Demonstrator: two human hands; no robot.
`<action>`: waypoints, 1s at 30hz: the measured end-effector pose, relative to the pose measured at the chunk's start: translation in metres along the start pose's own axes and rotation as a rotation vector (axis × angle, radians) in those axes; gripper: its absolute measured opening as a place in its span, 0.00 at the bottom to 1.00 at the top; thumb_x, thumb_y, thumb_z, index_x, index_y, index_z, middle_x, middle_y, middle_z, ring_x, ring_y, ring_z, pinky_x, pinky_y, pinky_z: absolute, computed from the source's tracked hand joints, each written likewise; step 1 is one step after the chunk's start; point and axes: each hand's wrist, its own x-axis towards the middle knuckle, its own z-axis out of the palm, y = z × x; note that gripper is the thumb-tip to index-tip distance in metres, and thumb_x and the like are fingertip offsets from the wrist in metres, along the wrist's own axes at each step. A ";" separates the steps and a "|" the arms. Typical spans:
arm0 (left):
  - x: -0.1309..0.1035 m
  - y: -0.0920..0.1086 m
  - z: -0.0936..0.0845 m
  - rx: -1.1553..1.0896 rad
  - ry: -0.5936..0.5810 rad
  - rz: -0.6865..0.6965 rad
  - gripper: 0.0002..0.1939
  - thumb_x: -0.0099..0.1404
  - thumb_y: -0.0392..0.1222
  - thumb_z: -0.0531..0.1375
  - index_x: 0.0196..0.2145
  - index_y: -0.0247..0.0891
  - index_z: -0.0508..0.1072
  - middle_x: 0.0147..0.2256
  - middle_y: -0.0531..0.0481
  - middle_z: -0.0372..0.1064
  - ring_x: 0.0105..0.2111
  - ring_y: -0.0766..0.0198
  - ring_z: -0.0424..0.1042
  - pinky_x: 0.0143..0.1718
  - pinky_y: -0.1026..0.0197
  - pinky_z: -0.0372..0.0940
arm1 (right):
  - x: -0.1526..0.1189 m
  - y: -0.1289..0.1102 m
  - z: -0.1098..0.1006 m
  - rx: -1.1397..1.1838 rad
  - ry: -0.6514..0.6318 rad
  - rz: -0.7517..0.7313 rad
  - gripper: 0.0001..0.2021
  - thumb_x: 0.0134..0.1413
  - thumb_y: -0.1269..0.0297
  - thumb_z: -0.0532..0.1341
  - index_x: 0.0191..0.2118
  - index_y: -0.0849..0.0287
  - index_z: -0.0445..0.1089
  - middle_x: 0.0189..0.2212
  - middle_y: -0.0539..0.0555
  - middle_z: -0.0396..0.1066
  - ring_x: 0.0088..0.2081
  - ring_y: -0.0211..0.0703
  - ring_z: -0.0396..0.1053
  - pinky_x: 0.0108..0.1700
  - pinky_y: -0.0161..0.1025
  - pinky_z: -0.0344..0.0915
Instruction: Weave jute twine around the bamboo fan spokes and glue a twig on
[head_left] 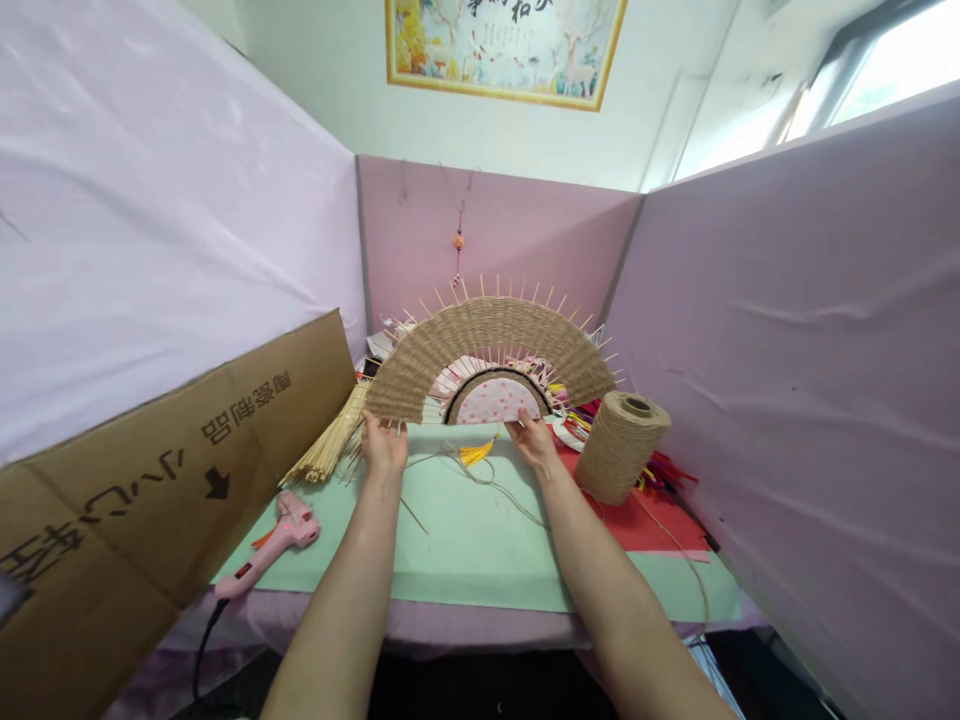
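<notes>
A half-round woven fan [495,325] stands upright before me, with thin sticks poking out around its outer edge. At its base sits a smaller half-circle panel [495,402] of pale cloth with pink dots and a dark rim. My left hand [384,447] is closed on the fan's lower left end. On the other side, my right hand [531,440] grips the bottom edge near the right of the dotted panel; its fingertips are partly hidden. A yellow tassel [477,453] and a loose length of twine [502,487] lie on the table between my arms.
A pink glue gun [262,550] lies at left beside a cardboard sheet [180,480]. Behind it is a bundle of thin sticks [326,440]. At right, a large twine spool [622,447] stands on red sheets [652,525]. Pink partitions [787,350] enclose the green-topped table [472,560].
</notes>
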 end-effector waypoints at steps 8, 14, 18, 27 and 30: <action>-0.017 -0.027 0.007 0.056 -0.194 -0.313 0.08 0.59 0.23 0.60 0.28 0.32 0.71 0.30 0.48 0.73 0.32 0.68 0.74 0.42 0.61 0.70 | -0.002 0.006 0.007 0.009 -0.021 0.003 0.17 0.41 0.69 0.71 0.40 0.52 0.71 0.39 0.48 0.78 0.43 0.40 0.75 0.46 0.38 0.74; -0.014 -0.032 0.003 0.082 -0.138 -0.296 0.10 0.58 0.22 0.61 0.25 0.33 0.70 0.26 0.52 0.70 0.27 0.72 0.72 0.39 0.66 0.70 | -0.005 0.015 0.011 0.010 -0.065 0.052 0.15 0.42 0.68 0.71 0.39 0.53 0.71 0.37 0.47 0.78 0.42 0.40 0.76 0.47 0.38 0.74; -0.013 -0.033 0.003 0.081 -0.092 -0.261 0.10 0.59 0.22 0.60 0.25 0.33 0.70 0.25 0.53 0.70 0.27 0.72 0.72 0.36 0.67 0.71 | -0.006 0.015 0.013 0.014 -0.082 0.067 0.17 0.41 0.68 0.72 0.40 0.54 0.72 0.38 0.49 0.78 0.42 0.41 0.76 0.47 0.38 0.73; -0.011 -0.034 0.004 0.068 -0.064 -0.229 0.10 0.59 0.23 0.61 0.24 0.33 0.71 0.26 0.52 0.70 0.28 0.72 0.72 0.37 0.67 0.71 | -0.005 0.015 0.012 0.010 -0.090 0.090 0.15 0.42 0.68 0.71 0.39 0.53 0.72 0.36 0.48 0.79 0.42 0.40 0.76 0.48 0.39 0.73; -0.011 -0.034 0.004 0.062 -0.052 -0.223 0.10 0.58 0.23 0.61 0.23 0.33 0.70 0.26 0.52 0.70 0.28 0.72 0.72 0.38 0.66 0.71 | -0.006 0.014 0.012 0.003 -0.090 0.106 0.15 0.41 0.69 0.71 0.38 0.54 0.72 0.35 0.47 0.79 0.42 0.41 0.76 0.47 0.39 0.73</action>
